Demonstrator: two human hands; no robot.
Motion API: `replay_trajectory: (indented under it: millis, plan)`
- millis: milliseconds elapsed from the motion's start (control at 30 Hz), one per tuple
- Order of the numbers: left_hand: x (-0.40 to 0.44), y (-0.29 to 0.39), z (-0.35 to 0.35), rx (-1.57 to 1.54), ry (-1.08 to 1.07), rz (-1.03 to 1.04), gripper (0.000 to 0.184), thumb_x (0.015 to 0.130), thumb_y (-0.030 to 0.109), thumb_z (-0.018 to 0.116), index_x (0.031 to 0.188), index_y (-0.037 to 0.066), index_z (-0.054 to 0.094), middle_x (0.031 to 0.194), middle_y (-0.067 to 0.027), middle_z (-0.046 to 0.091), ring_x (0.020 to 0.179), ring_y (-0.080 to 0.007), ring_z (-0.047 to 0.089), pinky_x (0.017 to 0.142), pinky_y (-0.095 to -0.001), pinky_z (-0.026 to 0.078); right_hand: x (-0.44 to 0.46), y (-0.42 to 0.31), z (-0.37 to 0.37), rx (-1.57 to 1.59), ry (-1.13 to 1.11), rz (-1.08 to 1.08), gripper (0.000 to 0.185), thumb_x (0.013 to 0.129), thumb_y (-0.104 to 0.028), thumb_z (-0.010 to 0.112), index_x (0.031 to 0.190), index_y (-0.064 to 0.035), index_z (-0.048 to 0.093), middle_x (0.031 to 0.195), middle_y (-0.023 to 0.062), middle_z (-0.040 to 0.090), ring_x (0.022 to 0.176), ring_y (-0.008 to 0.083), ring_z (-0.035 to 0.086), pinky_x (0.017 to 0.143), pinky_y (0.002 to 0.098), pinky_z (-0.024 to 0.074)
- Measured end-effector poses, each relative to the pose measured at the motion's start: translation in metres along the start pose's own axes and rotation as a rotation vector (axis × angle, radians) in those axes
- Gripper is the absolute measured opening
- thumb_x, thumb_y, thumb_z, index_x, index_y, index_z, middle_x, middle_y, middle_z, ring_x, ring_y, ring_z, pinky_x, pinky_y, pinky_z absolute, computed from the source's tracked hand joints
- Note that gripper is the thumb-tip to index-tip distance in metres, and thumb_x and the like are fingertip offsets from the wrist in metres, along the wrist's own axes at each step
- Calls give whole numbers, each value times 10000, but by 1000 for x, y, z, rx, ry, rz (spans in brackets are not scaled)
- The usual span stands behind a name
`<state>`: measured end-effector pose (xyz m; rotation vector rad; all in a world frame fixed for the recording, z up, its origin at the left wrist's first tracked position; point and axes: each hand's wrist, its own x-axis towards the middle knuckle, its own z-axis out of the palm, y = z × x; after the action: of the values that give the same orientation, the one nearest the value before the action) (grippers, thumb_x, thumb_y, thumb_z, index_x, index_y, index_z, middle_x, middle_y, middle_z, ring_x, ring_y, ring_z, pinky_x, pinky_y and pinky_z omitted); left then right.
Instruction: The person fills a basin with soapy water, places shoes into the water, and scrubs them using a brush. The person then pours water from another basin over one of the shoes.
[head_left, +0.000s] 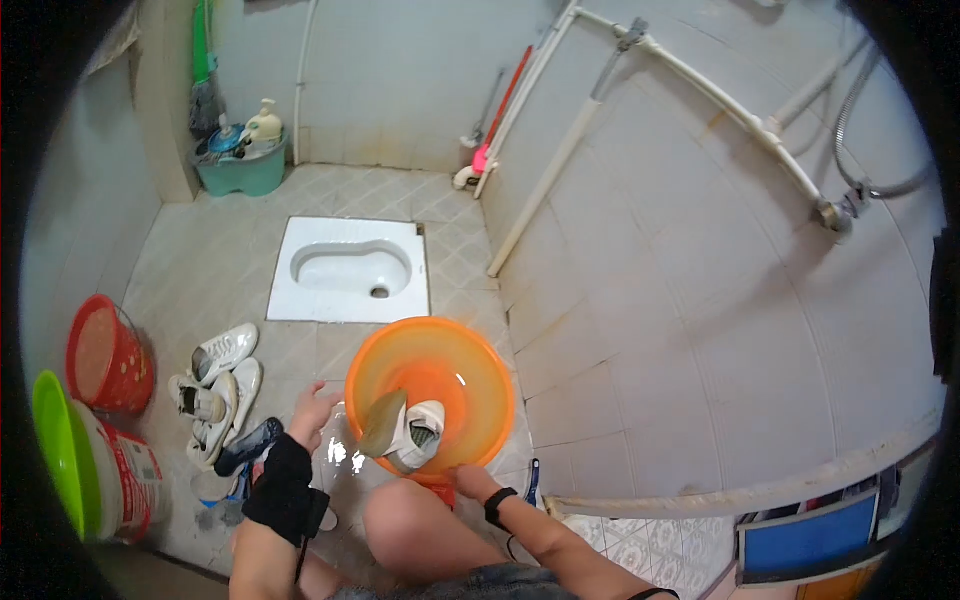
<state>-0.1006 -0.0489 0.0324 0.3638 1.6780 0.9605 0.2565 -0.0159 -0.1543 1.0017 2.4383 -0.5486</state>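
Observation:
An orange basin (480, 345) with water in it sits on the tiled floor before my knees. Two white shoes lie at its near left side: one shoe (382, 424) on its side showing a tan sole, the other shoe (427, 418) with its opening upward. My left hand (314, 412), fingers spread and holding nothing, is just left of the basin. At the near rim, my right hand (472, 482) is closed on the basin's edge; some of its fingers are hidden. Below that rim a red object (437, 492) shows in part.
Several white shoes (224, 354) and a dark shoe (250, 446) lie to the left. Beyond them stand a red bucket (108, 360) and a white bucket (130, 475) with a green basin (62, 450). A squat toilet (288, 270) lies ahead; a tiled wall rises at right.

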Motion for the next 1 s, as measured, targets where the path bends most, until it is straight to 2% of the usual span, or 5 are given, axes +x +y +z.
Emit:
replay_trajectory:
  millis: [167,233,367,800,1000]
  plan:
    - [-20,5,-12,-56,4,73,605,777,286,598,1277,106,310,1275,-145,346,1125,-309,342,813,-423,342,-26,-8,-10,7,201,-34,265,786,-122,420,1008,-54,548,980,133,573,907,282,547,747,378,460]
    - [-37,9,-16,-176,102,105,572,763,225,615,1250,95,344,968,-84,461,821,-168,421,744,-359,358,-32,-10,-11,-66,268,-23,244,795,-127,407,979,-64,554,921,116,587,891,275,543,708,384,479]
    - [-49,12,-40,-237,107,135,548,765,263,613,1229,109,365,1012,-59,440,851,-176,390,757,-380,351,-37,-12,-13,-102,351,-24,257,809,-134,398,1004,-76,555,923,112,589,890,273,551,720,388,477]
    - [-55,-2,-35,-319,113,120,468,776,241,603,1183,96,423,961,-37,476,755,-129,417,701,-313,385,-63,-9,-13,85,81,-131,349,795,-143,437,1138,-110,491,1058,156,536,966,310,520,790,394,437]
    - [-36,0,-33,-244,100,216,503,765,247,610,1200,89,411,1077,-68,474,798,-133,444,664,-300,393,-131,24,-170,201,417,130,367,749,-190,537,1090,-55,519,1034,181,539,956,330,512,800,391,427]
